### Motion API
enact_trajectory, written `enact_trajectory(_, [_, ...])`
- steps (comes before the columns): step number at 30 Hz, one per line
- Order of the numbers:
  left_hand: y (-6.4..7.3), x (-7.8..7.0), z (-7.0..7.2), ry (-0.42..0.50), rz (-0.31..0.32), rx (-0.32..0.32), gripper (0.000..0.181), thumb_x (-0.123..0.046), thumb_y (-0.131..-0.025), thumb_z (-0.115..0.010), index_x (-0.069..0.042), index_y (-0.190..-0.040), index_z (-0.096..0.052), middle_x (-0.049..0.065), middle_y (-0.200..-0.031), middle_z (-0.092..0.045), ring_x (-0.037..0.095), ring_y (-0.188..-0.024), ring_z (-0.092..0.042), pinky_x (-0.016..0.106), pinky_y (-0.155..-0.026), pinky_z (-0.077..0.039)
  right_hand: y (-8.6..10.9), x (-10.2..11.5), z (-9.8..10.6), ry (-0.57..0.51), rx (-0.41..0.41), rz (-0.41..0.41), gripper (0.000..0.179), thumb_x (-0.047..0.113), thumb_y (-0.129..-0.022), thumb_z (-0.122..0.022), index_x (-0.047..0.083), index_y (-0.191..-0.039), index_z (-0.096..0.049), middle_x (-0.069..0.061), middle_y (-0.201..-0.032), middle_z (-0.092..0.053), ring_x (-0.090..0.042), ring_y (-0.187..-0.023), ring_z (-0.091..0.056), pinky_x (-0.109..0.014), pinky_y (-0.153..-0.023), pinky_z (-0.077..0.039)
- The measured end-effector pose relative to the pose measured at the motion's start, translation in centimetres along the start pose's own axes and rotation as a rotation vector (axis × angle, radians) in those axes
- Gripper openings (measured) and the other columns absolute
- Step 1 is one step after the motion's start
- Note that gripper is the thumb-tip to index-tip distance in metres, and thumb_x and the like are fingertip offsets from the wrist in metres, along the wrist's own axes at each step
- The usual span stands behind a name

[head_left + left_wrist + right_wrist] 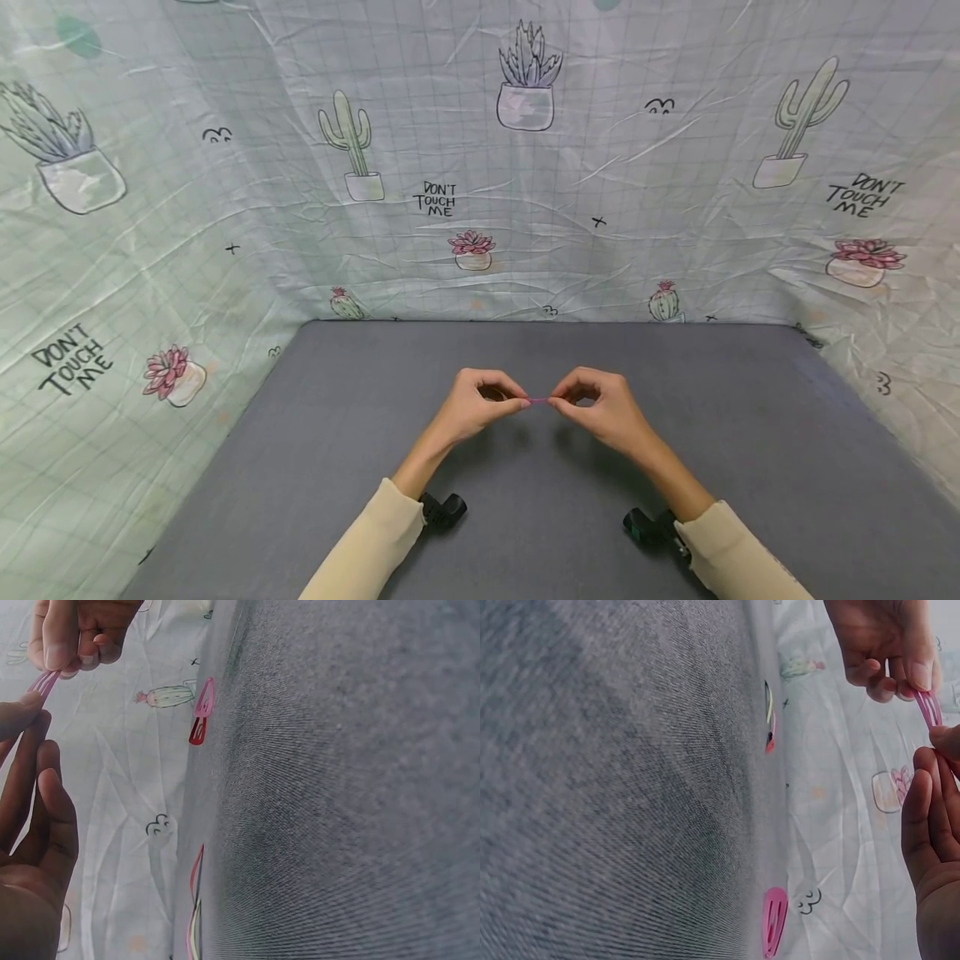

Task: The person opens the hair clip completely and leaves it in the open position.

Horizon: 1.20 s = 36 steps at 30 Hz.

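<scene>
Pink hair clip [538, 400] pinched between two hands above a grey tabletop [540, 517]

The left hand [474, 407] holds one end between thumb and fingertips; the right hand [606, 408] pinches the other. The step in hand looks like handling the clip from both ends; any next move calls for steady, light pressure. Farther out, the left wrist view shows another pink clip [203, 709] and a red clip [196, 738] together on the tabletop.

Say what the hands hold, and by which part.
A pink clip, its opposite ends pinched by the left hand and the right hand.
</scene>
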<state>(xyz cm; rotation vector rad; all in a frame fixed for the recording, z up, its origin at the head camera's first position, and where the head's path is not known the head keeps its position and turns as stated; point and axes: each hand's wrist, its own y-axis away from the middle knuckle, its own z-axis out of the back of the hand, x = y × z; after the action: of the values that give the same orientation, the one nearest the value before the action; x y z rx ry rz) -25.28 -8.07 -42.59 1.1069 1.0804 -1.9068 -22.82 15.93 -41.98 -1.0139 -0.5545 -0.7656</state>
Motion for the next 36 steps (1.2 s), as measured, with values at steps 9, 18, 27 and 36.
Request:
enact_trajectory(9, [0.4, -0.4, 0.0, -0.045, -0.029, -0.016, 0.004, -0.011, -0.087, -0.083, -0.009, -0.09, -0.082, 0.01, -0.085, -0.078, 0.013, -0.072, -0.069, 0.034, -0.069, -0.059, 0.1, -1.2, -0.2, -0.023, 0.005, 0.008, 0.015, -0.001, -0.086, -0.08, 0.012, -0.091, -0.076, -0.006, -0.086, -0.074, -0.008, -0.073, -0.069, -0.028, -0.068, -0.06])
enact_trajectory(18, [0.2, -0.4, 0.0, -0.013, -0.051, -0.004, 0.003, -0.009, -0.086, -0.083, -0.006, -0.087, -0.081, 0.013, -0.082, -0.077, 0.016, -0.069, -0.068, 0.027, -0.065, -0.056, 0.0, -1.0, -0.2, -0.052, 0.007, 0.054, 0.017, -0.007, -0.084, -0.079, 0.009, -0.09, -0.075, -0.01, -0.085, -0.073, -0.012, -0.072, -0.069, -0.028, -0.068, -0.06])
enact_trajectory(27, [0.1, -0.4, 0.2, -0.039, -0.053, -0.019, 0.002, -0.001, -0.085, -0.081, -0.002, -0.086, -0.08, 0.016, -0.081, -0.077, 0.024, -0.07, -0.068, 0.034, -0.066, -0.057, -0.2, -1.0, -0.1, -0.062, 0.029, 0.073, 0.009, -0.002, -0.087, -0.079, 0.006, -0.091, -0.076, -0.006, -0.085, -0.072, -0.012, -0.071, -0.068, -0.029, -0.067, -0.06])
enact_trajectory(36, [0.2, -2.8, 0.4, -0.059, -0.047, -0.006, 0.005, 0.004, -0.085, -0.078, 0.0, -0.087, -0.08, 0.018, -0.083, -0.076, 0.023, -0.072, -0.068, 0.033, -0.07, -0.058, -0.4, -1.4, -0.4, -0.019, 0.014, 0.081, 0.006, 0.0, -0.087, -0.08, 0.004, -0.089, -0.075, -0.007, -0.084, -0.072, -0.013, -0.07, -0.067, -0.028, -0.065, -0.058])
